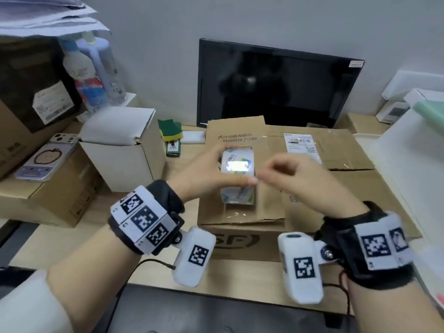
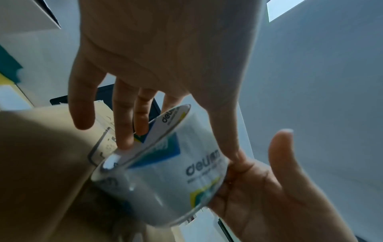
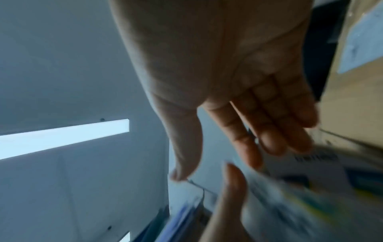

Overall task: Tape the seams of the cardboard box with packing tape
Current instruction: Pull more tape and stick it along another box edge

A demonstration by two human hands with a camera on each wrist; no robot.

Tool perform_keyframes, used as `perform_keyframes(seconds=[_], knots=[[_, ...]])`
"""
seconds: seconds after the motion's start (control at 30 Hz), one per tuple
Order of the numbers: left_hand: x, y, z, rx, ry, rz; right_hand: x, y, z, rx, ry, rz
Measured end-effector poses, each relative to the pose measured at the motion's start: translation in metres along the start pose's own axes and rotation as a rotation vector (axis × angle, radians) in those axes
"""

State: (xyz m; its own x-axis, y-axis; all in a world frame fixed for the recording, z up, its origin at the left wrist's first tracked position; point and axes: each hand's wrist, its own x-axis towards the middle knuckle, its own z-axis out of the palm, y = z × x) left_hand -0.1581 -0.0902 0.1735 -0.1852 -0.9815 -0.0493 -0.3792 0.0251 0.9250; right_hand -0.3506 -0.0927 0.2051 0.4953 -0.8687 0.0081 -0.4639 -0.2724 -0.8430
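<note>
"deli"-branded tape roll (image 1: 237, 179), "SF"-marked cardboard box (image 1: 240, 241) underneath

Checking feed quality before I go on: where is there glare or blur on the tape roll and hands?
Head view: a bright glare patch on the tape roll; the right hand is motion-smeared. Left wrist view: the left hand is fairly sharp and the roll's print readable. Right wrist view: heavily blurred, roll smeared.

Both hands are raised close together, the left hand (image 1: 204, 171) curled, the right hand (image 1: 300, 181) loosely open.
</note>
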Motion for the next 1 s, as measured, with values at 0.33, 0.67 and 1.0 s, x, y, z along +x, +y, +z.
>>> perform_keyframes(seconds=[0.33,0.67,1.0], knots=[[-0.012,-0.059,0.022,0.203,0.007,0.131,0.016,0.044,0.036,0.112,-0.078,0.011],[-0.010,-0.083,0.031,0.576,-0.091,0.085,0.011,0.057,0.049,0.078,0.103,-0.107],[-0.014,-0.082,0.030,0.561,-0.092,0.107,0.017,0.073,0.062,0.023,0.325,-0.109]])
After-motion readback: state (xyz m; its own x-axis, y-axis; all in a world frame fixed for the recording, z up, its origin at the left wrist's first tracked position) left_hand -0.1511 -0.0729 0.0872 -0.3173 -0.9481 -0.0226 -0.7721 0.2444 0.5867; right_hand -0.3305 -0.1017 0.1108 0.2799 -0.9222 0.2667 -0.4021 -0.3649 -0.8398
